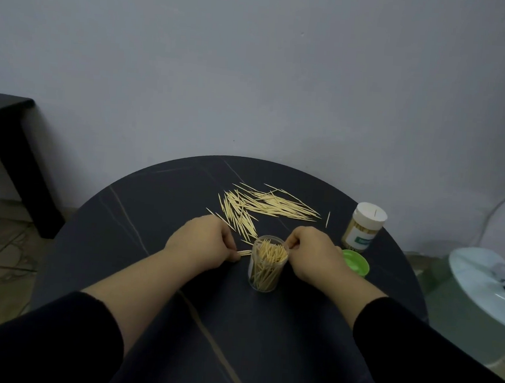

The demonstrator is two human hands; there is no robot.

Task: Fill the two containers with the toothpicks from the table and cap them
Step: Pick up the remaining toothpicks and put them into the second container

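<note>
An open jar [268,263] stands in the middle of the dark round table [153,201]. It is see-through and stands straight up. Many toothpicks are packed inside, right up to the top. It has no lid on.

The left hand [203,240] is just to the left of the open jar. Its fingers are curled and pinch a little bunch of toothpicks [245,252]. The tips of the bunch point at the jar and are just beside its wall.

The right hand [316,252] is just to the right of the open jar. Its fingers are curled and reach the jar's rim. I cannot tell if they hold anything.

Behind the open jar, farther from the person, a big pile of loose toothpicks [259,207] lies flat on the table. A green lid [357,261] lies to the right of the open jar, partly hidden by the right hand. A closed jar [363,227] with a white lid stands behind the green lid, farther right of the open jar. It holds toothpicks too.
</note>
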